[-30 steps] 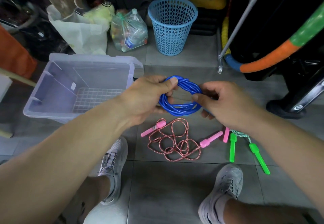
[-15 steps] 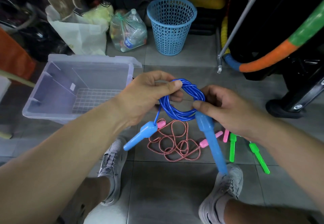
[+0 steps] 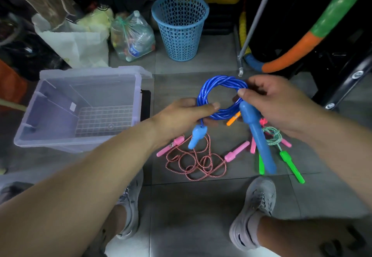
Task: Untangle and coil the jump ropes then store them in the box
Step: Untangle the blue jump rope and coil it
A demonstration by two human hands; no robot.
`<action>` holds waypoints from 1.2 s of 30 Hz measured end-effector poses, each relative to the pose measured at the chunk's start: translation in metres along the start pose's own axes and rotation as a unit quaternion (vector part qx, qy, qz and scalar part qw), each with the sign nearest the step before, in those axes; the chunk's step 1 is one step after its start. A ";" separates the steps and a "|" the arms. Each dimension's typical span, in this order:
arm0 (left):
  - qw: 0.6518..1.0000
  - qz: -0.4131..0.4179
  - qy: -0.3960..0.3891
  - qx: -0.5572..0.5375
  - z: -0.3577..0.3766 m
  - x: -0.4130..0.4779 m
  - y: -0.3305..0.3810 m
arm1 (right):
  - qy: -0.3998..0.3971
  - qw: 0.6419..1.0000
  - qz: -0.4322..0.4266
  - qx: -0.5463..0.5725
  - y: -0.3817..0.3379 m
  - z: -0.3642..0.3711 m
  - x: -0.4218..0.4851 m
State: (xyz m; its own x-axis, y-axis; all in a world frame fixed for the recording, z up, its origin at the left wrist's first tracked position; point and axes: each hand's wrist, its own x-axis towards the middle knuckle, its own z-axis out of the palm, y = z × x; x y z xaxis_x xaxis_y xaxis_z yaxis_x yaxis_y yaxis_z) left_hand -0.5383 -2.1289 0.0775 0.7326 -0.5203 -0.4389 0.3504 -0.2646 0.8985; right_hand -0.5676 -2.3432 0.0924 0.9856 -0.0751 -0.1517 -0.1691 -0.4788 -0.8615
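Observation:
A coiled blue jump rope (image 3: 216, 87) is held above the floor between both hands. My left hand (image 3: 181, 119) grips the coil's lower left, and one light-blue handle (image 3: 196, 137) hangs below it. My right hand (image 3: 275, 103) pinches the coil's right side, where the other blue handle (image 3: 259, 138) hangs down. A loose pink-handled red-and-white rope (image 3: 196, 161) lies on the tiles below. A green-handled rope (image 3: 281, 148) and more pink and orange handles lie to its right. The clear plastic box (image 3: 60, 138) stands open at the left.
A blue mesh waste basket (image 3: 180, 25), a bag of bottles (image 3: 131, 37) and white bags stand behind the box. A metal pole (image 3: 253, 25) and an orange-green foam tube (image 3: 314, 37) lean at the right. My two shoes (image 3: 255, 206) are near the ropes.
The coil has risen and widened into a round loop. Both blue handles, hidden a second ago, now hang below my hands. My right hand has shifted right and up.

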 end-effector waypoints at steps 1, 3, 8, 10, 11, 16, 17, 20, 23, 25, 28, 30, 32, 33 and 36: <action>1.000 0.019 0.003 -0.007 0.009 0.006 0.001 | 0.013 1.000 0.000 0.002 0.001 -0.009 0.000; 0.998 0.047 0.016 -0.033 0.026 0.018 0.004 | 0.029 1.000 0.010 0.001 0.005 -0.026 -0.002; 0.993 0.021 0.030 -0.117 0.079 0.048 0.002 | 0.014 0.999 0.037 -0.030 0.037 -0.069 -0.009; 0.991 -0.014 0.010 -0.133 0.106 0.062 -0.008 | 0.015 0.997 0.060 -0.052 0.064 -0.084 -0.016; 0.990 -0.031 0.002 -0.141 0.120 0.069 -0.013 | 0.018 0.995 0.077 -0.062 0.080 -0.089 -0.020; 0.987 -0.095 -0.014 -0.132 0.189 0.114 -0.063 | 0.047 0.980 0.173 -0.085 0.181 -0.102 -0.038; 0.987 -0.113 -0.017 -0.118 0.201 0.124 -0.076 | 0.053 0.977 0.190 -0.075 0.205 -0.100 -0.041; 0.978 -0.179 -0.015 -0.107 0.231 0.153 -0.127 | 0.082 0.968 0.238 -0.019 0.274 -0.082 -0.053; 0.966 -0.232 -0.020 -0.114 0.255 0.174 -0.164 | 0.107 0.952 0.288 -0.007 0.332 -0.064 -0.059; 0.962 -0.250 -0.007 -0.109 0.266 0.189 -0.182 | 0.127 0.937 0.324 0.015 0.361 -0.053 -0.056; 0.962 -0.261 0.026 -0.072 0.283 0.214 -0.204 | 0.167 0.913 0.370 0.024 0.403 -0.042 -0.050; 0.961 -0.269 0.043 -0.047 0.290 0.230 -0.221 | 0.178 0.905 0.386 0.017 0.424 -0.038 -0.046; 0.960 -0.275 0.053 -0.029 0.296 0.246 -0.238 | 0.175 0.905 0.388 -0.013 0.436 -0.036 -0.043; 0.961 -0.271 0.056 -0.008 0.298 0.252 -0.244 | 0.170 0.908 0.382 -0.029 0.440 -0.034 -0.043; 0.960 -0.215 0.032 0.178 0.300 0.269 -0.257 | 0.158 0.918 0.357 -0.073 0.450 -0.025 -0.047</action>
State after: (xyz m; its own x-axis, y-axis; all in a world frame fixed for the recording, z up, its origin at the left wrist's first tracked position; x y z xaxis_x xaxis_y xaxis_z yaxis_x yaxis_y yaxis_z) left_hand -0.6057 -2.4444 -0.2747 0.6036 -0.2530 -0.7561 0.4147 -0.7103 0.5687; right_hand -0.6896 -2.5773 -0.2761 0.5815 -0.6543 -0.4835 -0.7920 -0.3195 -0.5202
